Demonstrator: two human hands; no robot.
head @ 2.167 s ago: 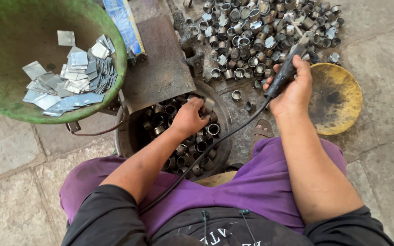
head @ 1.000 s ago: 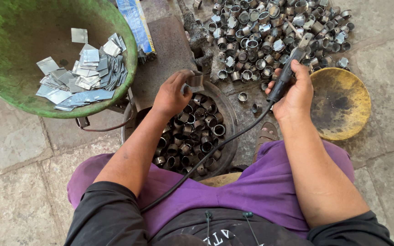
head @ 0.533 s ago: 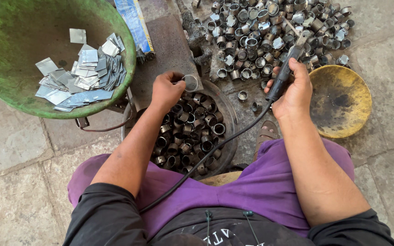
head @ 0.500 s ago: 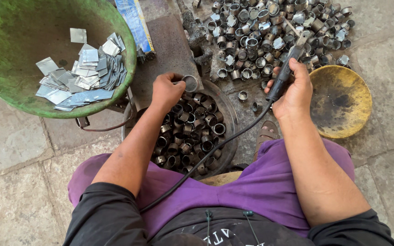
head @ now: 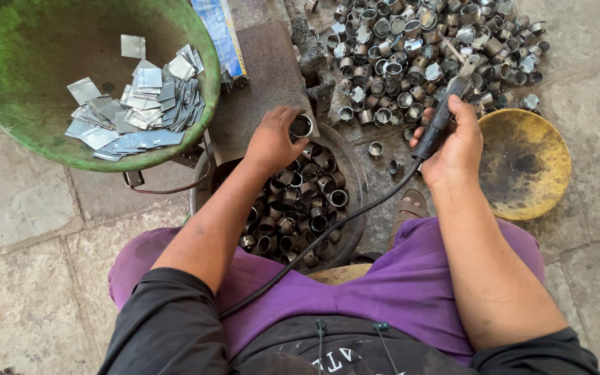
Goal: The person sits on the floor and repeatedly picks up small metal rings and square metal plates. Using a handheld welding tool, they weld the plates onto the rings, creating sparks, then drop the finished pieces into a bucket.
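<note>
1. Ring (head: pixel 301 126), a short metal one, pinched in the left hand (head: pixel 272 139): fingers curled tight about it, mouth turned up, held just over the far rim of the pan (head: pixel 355 173), probably so the open end faces the tool.
2. Tool (head: pixel 439 121), dark-handled and corded, gripped in the right hand (head: pixel 456 149): fingers wrapped fully round the handle, nothing else held, tip angled up and away over the pile (head: pixel 425 48), probably parked clear of the ring.
3. Cord (head: pixel 328 229) trailing from the handle down across the purple lap, slack, likely left loose so the tool swings freely.
4. Pan between the knees, within easy reach of the left hand; holds dozens of dark rings, too heaped to count.
5. Pile on the floor ahead: many dozens of brighter rings, too many to count; a few strays (head: pixel 376 148) lying between pile and pan, three or four clear.
6. Basin (head: pixel 196 48), green, one, at far left, well apart from both hands; inside, a heap of flat metal squares (head: pixel 133 111), several dozen, overlapping beyond counting.
7. Dish (head: pixel 522 163), yellow, one, just beside the right hand, shallow and stained; contents cannot be told.
8. Packet (head: pixel 220 38), blue, one, lying beyond the basin's right rim.
</note>
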